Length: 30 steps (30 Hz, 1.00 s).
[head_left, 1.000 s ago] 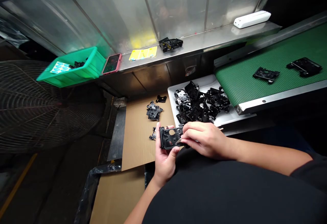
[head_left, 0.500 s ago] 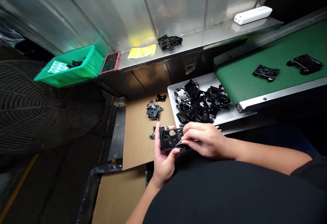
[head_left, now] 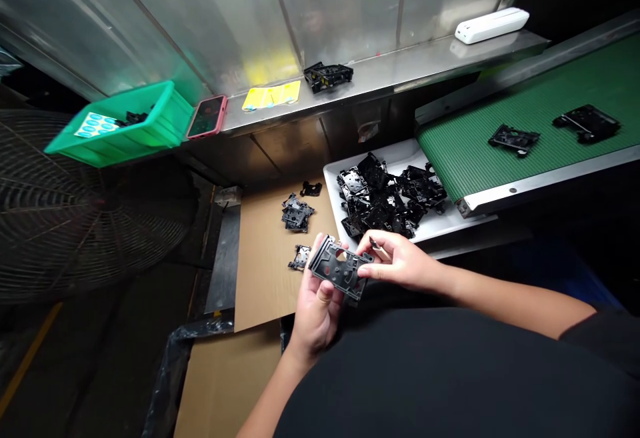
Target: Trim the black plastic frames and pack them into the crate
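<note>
A flat black moulded plastic frame (head_left: 340, 270) with a round hole is held up in front of my body, tilted down to the right. My left hand (head_left: 316, 308) is closed around its left end, thumb on the near edge. At the right end my right hand (head_left: 395, 261) grips the same frame, its thumb on the face. A small dark bit (head_left: 374, 243) shows by the right index finger; I cannot tell whether it is loose. Just behind the left hand a similar part (head_left: 299, 257) lies on the cardboard (head_left: 265, 278).
A white tray (head_left: 450, 221) heaped with black parts stands beyond my right hand. Two parts lie on the green conveyor belt (head_left: 550, 91). On the metal ledge are a green bin (head_left: 165, 118), a phone (head_left: 207, 117) and more black parts (head_left: 329, 77). A large fan (head_left: 100, 205) stands left.
The frame has turned clockwise, so its right end points lower. My right hand has shifted its hold, with the fingers lifting toward the far edge. The view has shifted slightly.
</note>
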{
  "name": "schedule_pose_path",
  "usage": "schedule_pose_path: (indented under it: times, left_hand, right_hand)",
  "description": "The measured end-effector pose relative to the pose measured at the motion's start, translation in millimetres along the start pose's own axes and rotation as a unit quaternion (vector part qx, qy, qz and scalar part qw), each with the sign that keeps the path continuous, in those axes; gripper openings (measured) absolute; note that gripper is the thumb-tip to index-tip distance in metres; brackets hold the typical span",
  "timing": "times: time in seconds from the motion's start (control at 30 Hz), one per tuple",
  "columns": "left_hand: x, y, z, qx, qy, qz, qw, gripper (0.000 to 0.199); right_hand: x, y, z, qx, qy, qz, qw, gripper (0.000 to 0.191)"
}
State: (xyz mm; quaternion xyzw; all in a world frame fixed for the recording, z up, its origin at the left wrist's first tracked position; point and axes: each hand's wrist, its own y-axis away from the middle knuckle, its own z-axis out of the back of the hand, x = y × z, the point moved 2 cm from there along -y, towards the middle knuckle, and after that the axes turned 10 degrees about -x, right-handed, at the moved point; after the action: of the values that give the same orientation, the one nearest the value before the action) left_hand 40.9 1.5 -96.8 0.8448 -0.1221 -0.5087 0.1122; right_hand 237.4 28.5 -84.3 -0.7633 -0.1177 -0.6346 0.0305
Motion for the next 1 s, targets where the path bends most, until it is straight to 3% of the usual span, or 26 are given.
schedule_pose_path:
  times: [0.3, 0.47, 0.63, 0.7, 0.8, 1.0]
  left_hand:
    - [-9, 9, -10.9, 0.004, 0.000, 0.041, 0.999, 0.095]
    - [-5, 5, -8.2, 0.013, 0.003, 0.078, 0.997, 0.097]
    - [-1, -1, 6.0, 0.025, -0.030, 0.100, 0.994, 0.089]
    - [-4, -3, 5.8, 0.031, -0.037, 0.106, 0.993, 0.084]
    - [-11, -4, -3.3, 0.028, -0.022, 0.121, 0.992, 0.079]
    - [-24, -3, -23.7, -0.034, -0.021, 0.133, 0.990, 0.066]
  right_hand:
    - [-3, 6, 3, 0.040, -0.064, 0.062, 0.995, 0.039]
    - [3, 6, 8, 0.057, -0.039, 0.118, 0.991, 0.039]
    - [10, -3, 15, 0.023, -0.047, 0.135, 0.989, 0.032]
    - [12, -7, 16, 0.008, -0.038, 0.116, 0.992, 0.043]
    - [17, -13, 16, 0.038, 0.007, 0.107, 0.993, 0.059]
    - [27, -22, 17, 0.057, 0.038, 0.151, 0.986, 0.043]
